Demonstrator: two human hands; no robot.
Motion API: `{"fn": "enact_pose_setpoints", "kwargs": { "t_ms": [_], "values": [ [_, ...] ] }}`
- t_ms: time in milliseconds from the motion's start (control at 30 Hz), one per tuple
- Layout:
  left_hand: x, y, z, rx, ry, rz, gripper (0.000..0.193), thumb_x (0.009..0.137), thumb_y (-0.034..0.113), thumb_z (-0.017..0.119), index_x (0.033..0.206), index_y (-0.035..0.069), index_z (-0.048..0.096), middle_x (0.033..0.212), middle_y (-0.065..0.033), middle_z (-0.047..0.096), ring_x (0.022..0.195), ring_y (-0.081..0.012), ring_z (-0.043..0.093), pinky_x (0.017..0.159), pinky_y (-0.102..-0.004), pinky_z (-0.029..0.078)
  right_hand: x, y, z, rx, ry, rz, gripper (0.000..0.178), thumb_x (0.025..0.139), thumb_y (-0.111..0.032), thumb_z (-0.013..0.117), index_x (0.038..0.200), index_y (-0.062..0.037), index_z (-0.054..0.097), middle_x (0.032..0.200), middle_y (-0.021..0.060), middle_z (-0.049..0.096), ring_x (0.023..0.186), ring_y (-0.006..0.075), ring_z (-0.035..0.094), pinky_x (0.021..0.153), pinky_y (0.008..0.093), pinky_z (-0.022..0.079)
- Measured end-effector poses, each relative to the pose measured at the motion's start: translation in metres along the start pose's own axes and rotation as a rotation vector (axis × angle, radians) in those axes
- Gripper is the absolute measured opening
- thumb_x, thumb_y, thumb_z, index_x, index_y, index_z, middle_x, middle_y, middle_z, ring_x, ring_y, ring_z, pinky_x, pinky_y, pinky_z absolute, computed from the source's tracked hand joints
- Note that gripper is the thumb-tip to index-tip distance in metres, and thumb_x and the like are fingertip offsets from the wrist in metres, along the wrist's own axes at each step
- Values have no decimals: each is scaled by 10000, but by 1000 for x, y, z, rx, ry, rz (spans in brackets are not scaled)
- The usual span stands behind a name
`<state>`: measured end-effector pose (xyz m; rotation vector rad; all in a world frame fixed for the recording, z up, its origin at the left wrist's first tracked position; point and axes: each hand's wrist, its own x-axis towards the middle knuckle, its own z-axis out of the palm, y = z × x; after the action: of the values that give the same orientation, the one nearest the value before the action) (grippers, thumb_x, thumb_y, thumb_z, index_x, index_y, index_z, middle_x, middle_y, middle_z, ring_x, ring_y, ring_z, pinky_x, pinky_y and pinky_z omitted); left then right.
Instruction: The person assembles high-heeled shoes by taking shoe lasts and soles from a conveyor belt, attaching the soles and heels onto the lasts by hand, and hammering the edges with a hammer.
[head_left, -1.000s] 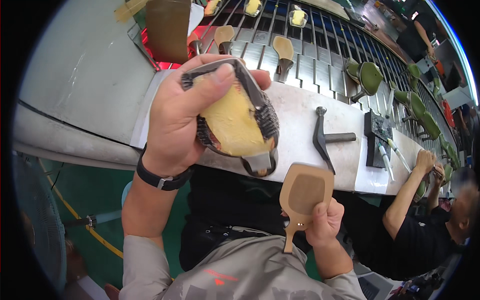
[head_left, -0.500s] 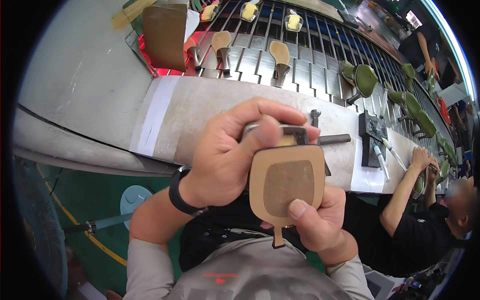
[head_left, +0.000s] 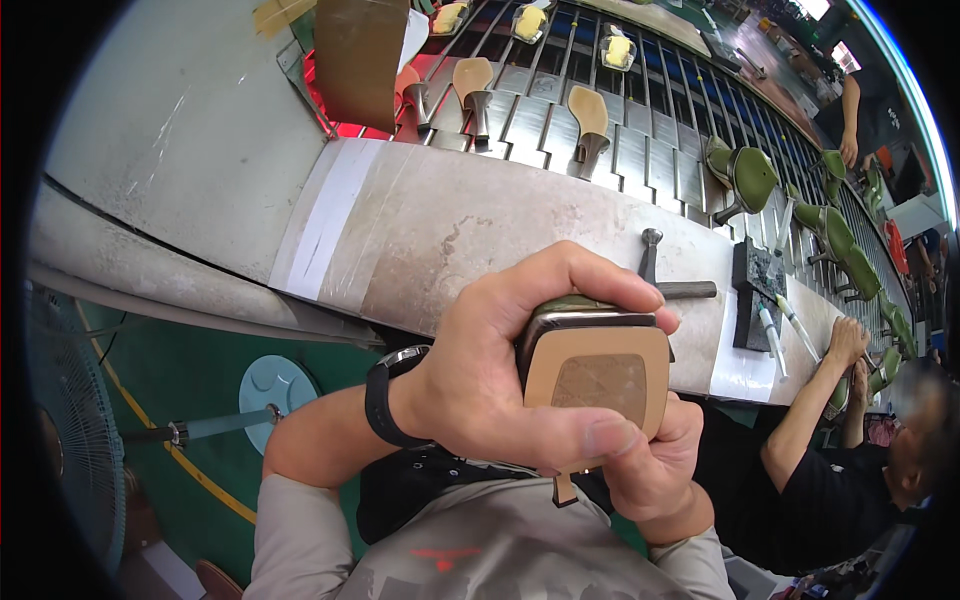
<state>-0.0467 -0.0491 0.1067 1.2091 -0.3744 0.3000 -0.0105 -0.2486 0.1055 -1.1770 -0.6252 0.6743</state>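
Observation:
A heeled shoe (head_left: 605, 380) is held sole up before my chest, its tan sole with a brown inset facing me. A green and dark edge shows along its toe, and a narrow tan heel tip pokes out below. My left hand (head_left: 490, 350) is closed around it, fingers over the toe end and thumb laid across the lower sole. Lower down, my right hand (head_left: 655, 475) grips the shoe from the right; its thumb tip is partly behind the left thumb. On the bench just beyond lies a hammer (head_left: 684, 290).
The pale bench (head_left: 480, 220) borders a slatted conveyor (head_left: 640, 130) bearing tan soles (head_left: 588, 110) and green heeled shoes (head_left: 752, 180). A black block (head_left: 750, 280) with white pens or tubes (head_left: 795, 325) stands at right. A co-worker (head_left: 835, 450) works beside me. A fan (head_left: 75, 430) is at left.
My left thumb has come down from the shoe's toe end onto the lower sole. The left fingers now wrap the toe edge, and the shoe has tipped and shifted slightly right.

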Motion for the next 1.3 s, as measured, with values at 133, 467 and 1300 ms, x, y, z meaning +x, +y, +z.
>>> {"fn": "enact_pose_setpoints", "kwargs": {
  "t_ms": [133,467,1300],
  "values": [
    [1,0,1,-2,-1,-14,705,792,278,871,1298,-77,532,1263,-327,672,1191,-343,697,1002,-449,584,0,-2,1,2,1,-38,285,1073,-149,621,1036,99,759,864,159,798,773,173,770,661,281,609],
    [2,5,2,-4,-20,-53,688,888,410,778,1316,-72,536,1297,-340,658,1202,-350,691,1020,-452,571,-4,-5,1,25,42,49,269,1066,-123,629,972,91,762,853,165,796,760,156,762,622,265,594],
    [55,-8,-23,-298,198,-140,610,1149,464,361,1400,-54,563,1316,-239,688,1223,-308,689,1058,-421,557,42,-5,-31,116,81,128,391,1075,-271,613,1189,101,653,911,208,756,723,212,762,623,335,660]
  ]
}}
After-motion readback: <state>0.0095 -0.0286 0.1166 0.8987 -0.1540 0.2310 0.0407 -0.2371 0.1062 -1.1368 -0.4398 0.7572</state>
